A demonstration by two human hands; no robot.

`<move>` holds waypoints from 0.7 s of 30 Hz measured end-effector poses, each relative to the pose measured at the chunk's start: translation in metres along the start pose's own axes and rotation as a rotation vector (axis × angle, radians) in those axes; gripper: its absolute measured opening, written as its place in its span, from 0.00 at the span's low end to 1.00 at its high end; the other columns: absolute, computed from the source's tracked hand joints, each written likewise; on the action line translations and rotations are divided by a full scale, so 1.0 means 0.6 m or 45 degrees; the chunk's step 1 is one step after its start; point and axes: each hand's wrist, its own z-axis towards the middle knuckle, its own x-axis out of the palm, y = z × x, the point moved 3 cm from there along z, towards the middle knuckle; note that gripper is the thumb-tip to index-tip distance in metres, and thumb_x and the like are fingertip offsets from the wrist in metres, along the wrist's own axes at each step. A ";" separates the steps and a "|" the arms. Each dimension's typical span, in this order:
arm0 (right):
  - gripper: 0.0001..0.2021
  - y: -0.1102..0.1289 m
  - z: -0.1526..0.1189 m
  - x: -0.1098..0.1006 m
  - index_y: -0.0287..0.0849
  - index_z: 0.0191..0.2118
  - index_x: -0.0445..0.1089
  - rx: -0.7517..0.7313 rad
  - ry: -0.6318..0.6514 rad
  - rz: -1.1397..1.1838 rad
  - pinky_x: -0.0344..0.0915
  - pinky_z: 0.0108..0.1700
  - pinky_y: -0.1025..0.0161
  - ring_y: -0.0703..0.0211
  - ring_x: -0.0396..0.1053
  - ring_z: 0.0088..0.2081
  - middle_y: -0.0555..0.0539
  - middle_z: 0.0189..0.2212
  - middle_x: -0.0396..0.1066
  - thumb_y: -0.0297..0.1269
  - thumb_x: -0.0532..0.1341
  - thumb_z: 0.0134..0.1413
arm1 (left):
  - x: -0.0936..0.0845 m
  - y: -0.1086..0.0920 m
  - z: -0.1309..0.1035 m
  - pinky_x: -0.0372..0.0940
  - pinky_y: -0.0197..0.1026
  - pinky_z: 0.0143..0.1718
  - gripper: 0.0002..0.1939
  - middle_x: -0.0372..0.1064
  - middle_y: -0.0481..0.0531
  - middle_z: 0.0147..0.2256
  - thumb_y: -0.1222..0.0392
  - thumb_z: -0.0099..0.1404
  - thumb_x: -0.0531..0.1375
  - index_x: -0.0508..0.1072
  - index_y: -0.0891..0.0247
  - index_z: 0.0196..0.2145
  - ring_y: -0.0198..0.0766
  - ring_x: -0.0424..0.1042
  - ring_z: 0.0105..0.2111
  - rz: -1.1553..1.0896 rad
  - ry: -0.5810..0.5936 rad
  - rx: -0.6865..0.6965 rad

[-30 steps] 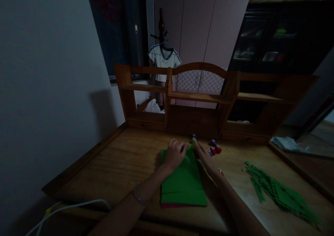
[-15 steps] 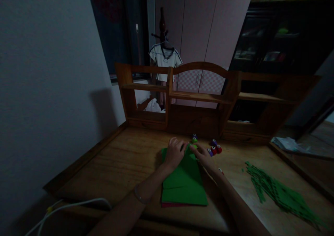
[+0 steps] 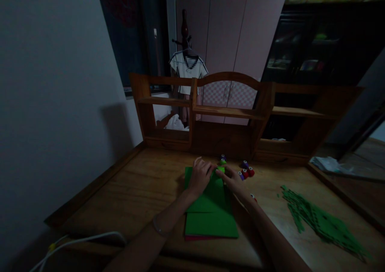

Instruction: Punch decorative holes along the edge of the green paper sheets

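Hands (image 3: pixel 216 177) pinching smooth flat green paper sheet (image 3: pixel 210 218).

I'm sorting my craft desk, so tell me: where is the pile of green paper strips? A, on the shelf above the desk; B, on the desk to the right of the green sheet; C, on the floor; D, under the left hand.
B: the green paper strips lie spread on the wooden desk, right of the green sheet and apart from both hands.

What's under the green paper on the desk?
A thin red edge peeks out below the green paper, so another sheet lies under it. Both hands rest on top, and the rest underneath is covered.
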 end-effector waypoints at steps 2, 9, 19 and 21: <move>0.18 0.003 0.000 0.000 0.42 0.37 0.69 -0.006 -0.010 -0.013 0.58 0.27 0.65 0.58 0.65 0.28 0.49 0.27 0.68 0.52 0.64 0.45 | 0.000 0.000 0.000 0.51 0.50 0.56 0.10 0.65 0.47 0.29 0.58 0.68 0.49 0.66 0.61 0.30 0.36 0.64 0.36 -0.007 -0.003 0.012; 0.19 0.009 -0.003 -0.001 0.43 0.36 0.69 -0.026 0.025 -0.006 0.58 0.27 0.65 0.57 0.65 0.28 0.50 0.27 0.68 0.52 0.64 0.45 | 0.004 0.001 0.000 0.51 0.52 0.56 0.11 0.65 0.47 0.28 0.59 0.68 0.49 0.65 0.61 0.29 0.36 0.64 0.35 -0.045 -0.023 0.014; 0.19 -0.008 -0.001 -0.004 0.43 0.40 0.68 0.011 0.009 0.003 0.57 0.25 0.66 0.59 0.64 0.27 0.50 0.28 0.68 0.51 0.63 0.47 | 0.004 0.002 0.000 0.51 0.51 0.57 0.10 0.64 0.46 0.29 0.59 0.68 0.49 0.65 0.61 0.30 0.36 0.64 0.36 -0.066 0.001 -0.005; 0.18 -0.007 -0.002 -0.003 0.44 0.40 0.68 0.003 0.033 0.034 0.58 0.26 0.66 0.58 0.64 0.28 0.50 0.28 0.68 0.51 0.63 0.48 | 0.002 0.001 0.000 0.51 0.51 0.57 0.11 0.64 0.46 0.28 0.59 0.68 0.49 0.65 0.61 0.29 0.36 0.64 0.36 -0.066 0.004 -0.002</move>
